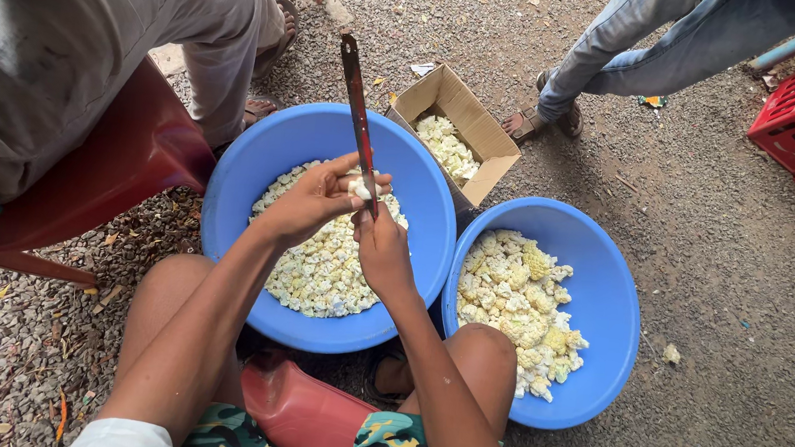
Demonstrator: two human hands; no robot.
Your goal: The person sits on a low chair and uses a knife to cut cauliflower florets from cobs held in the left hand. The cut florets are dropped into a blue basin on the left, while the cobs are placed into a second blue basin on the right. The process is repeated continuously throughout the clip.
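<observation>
round blue plastic basin [236,188] left-centre, cut white cauliflower florets [323,265] inside | second blue basin [606,307] right, bigger florets | brown cardboard box [484,137] far | right hand [382,250] clasps long red-handled knife [358,113], blade upright | left hand [312,201] pinches small white floret piece [363,188] against knife, above left basin

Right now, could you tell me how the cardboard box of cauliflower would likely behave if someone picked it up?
The cardboard box probably feels light: its cauliflower only partly fills it. Its flaps stand open and look creased, so the walls may flex under a grip. It lies tilted against the blue tub, so florets could spill unless it is levelled.
</observation>
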